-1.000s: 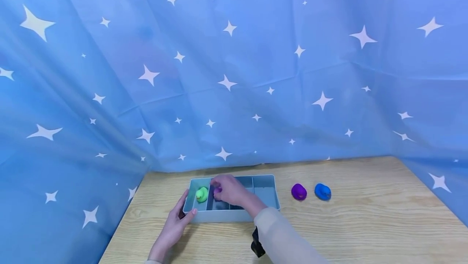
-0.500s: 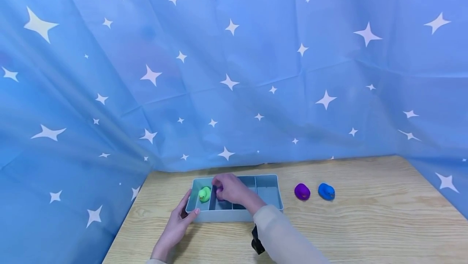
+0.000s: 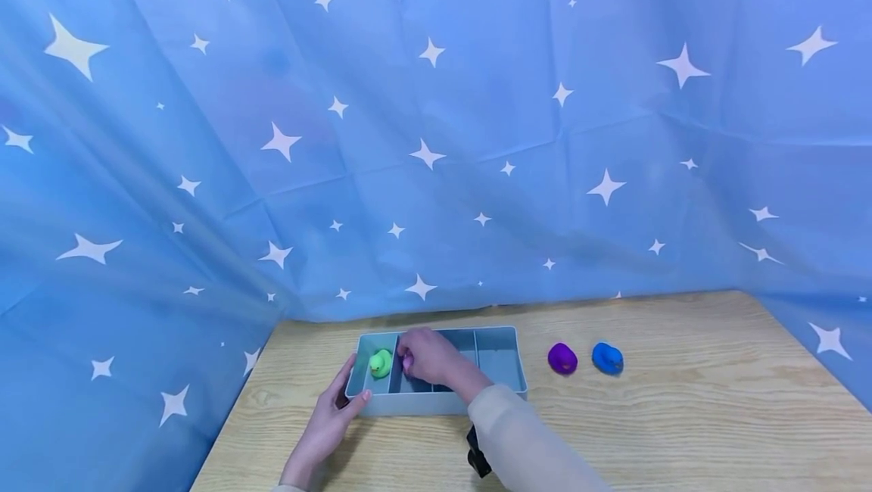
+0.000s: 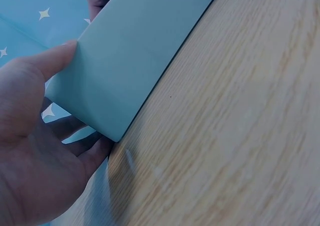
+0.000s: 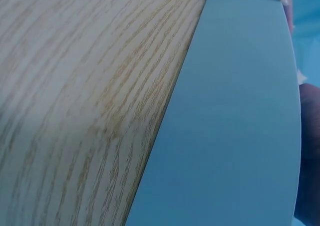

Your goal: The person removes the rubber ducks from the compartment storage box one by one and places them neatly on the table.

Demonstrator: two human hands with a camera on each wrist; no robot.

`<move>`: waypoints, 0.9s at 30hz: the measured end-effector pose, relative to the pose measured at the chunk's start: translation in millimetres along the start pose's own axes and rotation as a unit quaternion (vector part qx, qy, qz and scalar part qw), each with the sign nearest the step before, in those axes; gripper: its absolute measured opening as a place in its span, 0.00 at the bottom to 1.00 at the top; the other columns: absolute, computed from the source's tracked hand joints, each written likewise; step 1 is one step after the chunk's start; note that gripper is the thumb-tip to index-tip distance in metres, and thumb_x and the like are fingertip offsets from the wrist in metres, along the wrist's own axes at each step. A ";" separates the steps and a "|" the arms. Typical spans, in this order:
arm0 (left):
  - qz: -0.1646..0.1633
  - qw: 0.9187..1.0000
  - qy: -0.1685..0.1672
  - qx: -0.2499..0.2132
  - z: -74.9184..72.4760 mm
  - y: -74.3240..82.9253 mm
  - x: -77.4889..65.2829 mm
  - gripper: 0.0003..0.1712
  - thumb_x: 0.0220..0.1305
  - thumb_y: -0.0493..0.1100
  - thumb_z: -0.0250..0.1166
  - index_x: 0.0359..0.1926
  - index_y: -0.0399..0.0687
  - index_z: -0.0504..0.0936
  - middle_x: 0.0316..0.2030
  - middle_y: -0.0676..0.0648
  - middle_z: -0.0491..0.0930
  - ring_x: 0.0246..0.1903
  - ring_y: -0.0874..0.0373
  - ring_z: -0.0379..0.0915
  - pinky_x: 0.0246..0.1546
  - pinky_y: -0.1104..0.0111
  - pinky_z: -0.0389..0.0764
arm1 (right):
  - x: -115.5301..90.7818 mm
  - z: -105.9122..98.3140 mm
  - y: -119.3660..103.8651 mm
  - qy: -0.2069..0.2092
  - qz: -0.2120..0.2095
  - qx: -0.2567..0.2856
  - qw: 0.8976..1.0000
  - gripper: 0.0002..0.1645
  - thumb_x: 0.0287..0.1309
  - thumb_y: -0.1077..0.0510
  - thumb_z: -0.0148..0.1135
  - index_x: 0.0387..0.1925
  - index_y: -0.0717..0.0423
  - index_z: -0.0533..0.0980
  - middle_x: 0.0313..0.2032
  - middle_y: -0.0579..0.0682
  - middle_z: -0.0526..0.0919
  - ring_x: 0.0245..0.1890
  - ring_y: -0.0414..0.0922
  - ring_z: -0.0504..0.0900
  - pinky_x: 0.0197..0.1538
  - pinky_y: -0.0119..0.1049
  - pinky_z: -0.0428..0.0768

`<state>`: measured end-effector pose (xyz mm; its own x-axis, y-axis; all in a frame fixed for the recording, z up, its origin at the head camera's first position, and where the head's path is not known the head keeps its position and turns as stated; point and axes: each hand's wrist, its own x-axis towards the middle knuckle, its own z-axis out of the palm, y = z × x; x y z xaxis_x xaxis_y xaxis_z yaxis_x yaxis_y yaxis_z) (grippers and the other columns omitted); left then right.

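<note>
A grey-blue divided box [image 3: 436, 404] stands on the table, with a green toy duck [image 3: 380, 363] in its leftmost compartment. My left hand [image 3: 325, 418] grips the box's left end, thumb at the front rim and fingers along the side; the left wrist view shows the thumb on the corner of the box [image 4: 125, 60]. My right hand [image 3: 431, 358] reaches into the second compartment from the left and pinches a small pinkish-purple toy [image 3: 407, 362], mostly hidden by the fingers. In the right wrist view the box's front wall [image 5: 225, 110] fills much of the frame.
To the right of the box, a purple toy duck [image 3: 562, 358] and a blue toy duck [image 3: 608, 358] sit on the wooden table [image 3: 681, 416]. Behind the table hangs a blue curtain [image 3: 477, 113] with white stars. A black device [image 3: 478, 454] shows under the right wrist.
My right hand stays over the second compartment with only a slight shift, and slightly more of the pinkish-purple toy shows. My left hand keeps its grip on the box.
</note>
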<state>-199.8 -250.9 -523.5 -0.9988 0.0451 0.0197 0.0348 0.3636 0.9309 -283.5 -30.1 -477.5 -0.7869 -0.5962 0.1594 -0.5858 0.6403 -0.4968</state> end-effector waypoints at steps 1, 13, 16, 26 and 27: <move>-0.002 1.000 0.001 0.000 0.3 -0.5 0.7 0.44 0.73 0.43 0.65 0.81 0.48 0.53 0.77 0.30 0.50 0.73 0.32 0.52 0.71 0.49 0.58 | -0.1 0.0 0.3 -0.002 0.001 -0.001 1.000 0.05 0.58 0.67 0.71 0.36 0.57 0.86 0.34 0.46 0.84 0.35 0.39 0.78 0.46 0.34 0.84; 0.001 1.000 -0.002 -0.016 0.9 -3.7 -1.4 0.44 0.73 0.42 0.65 0.81 0.47 0.53 0.78 0.31 0.49 0.73 0.31 0.51 0.71 0.49 0.59 | -2.7 -0.5 0.7 -0.035 0.012 0.026 0.999 0.09 0.59 0.65 0.74 0.41 0.55 0.88 0.35 0.43 0.85 0.36 0.36 0.78 0.48 0.31 0.83; -0.001 1.000 0.000 -0.015 0.4 -3.6 -2.0 0.44 0.72 0.42 0.65 0.81 0.47 0.53 0.78 0.31 0.49 0.73 0.31 0.51 0.71 0.48 0.59 | -2.9 -1.4 2.2 -0.040 0.019 0.073 0.996 0.10 0.58 0.65 0.75 0.43 0.56 0.87 0.35 0.42 0.84 0.35 0.36 0.77 0.45 0.29 0.81; -0.010 1.000 0.001 -0.007 0.8 0.2 -1.1 0.44 0.72 0.45 0.66 0.81 0.48 0.54 0.77 0.30 0.49 0.73 0.31 0.51 0.71 0.47 0.58 | -9.5 -10.7 1.2 -0.029 0.051 0.153 0.987 0.11 0.59 0.63 0.75 0.44 0.54 0.87 0.38 0.41 0.84 0.37 0.37 0.78 0.44 0.30 0.81; -0.010 1.000 0.002 -0.005 0.7 0.4 -1.2 0.44 0.73 0.44 0.66 0.81 0.48 0.54 0.77 0.29 0.49 0.73 0.31 0.51 0.71 0.47 0.58 | -10.8 -11.9 1.0 -0.026 0.053 0.160 0.985 0.11 0.59 0.64 0.75 0.44 0.54 0.87 0.38 0.41 0.84 0.37 0.37 0.78 0.44 0.30 0.82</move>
<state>-198.6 -250.2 -523.4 -0.9994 0.0341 0.0024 0.0143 0.3543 0.9350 -277.9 -17.2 -469.6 -0.8243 -0.5638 0.0517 -0.4029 0.5200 -0.7532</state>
